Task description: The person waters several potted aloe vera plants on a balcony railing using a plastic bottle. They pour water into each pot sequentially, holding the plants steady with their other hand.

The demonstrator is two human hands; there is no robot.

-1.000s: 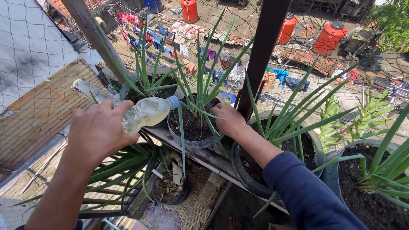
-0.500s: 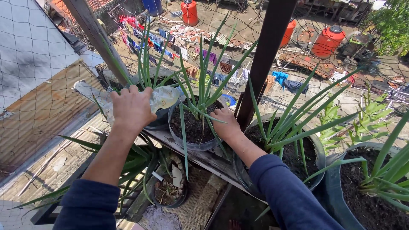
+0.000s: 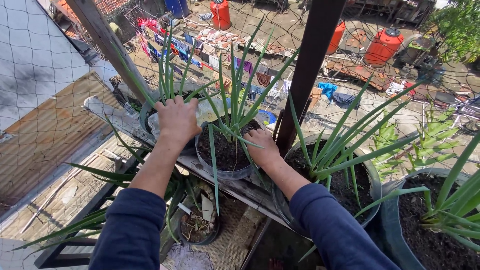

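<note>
My left hand (image 3: 177,120) grips a clear plastic bottle (image 3: 212,111) lying on its side, its mouth pointing right over the dark soil of a clear round pot (image 3: 220,172). Long green spiky leaves (image 3: 235,90) rise from that pot. On the pot's right rim rests my right hand (image 3: 262,147), its fingers curled over the edge by the soil. Both my arms wear dark blue sleeves.
Another pot (image 3: 150,107) with spiky leaves stands behind my left hand. Two bigger pots (image 3: 370,210) (image 3: 395,235) sit at the right. A dark post (image 3: 307,70) rises behind the middle pot. Wire netting (image 3: 45,65) closes the ledge; a lower pot (image 3: 197,227) sits beneath.
My left hand has carried the bottle forward and to the right, tipping its mouth over the middle pot. My right hand has stayed on the pot's rim.
</note>
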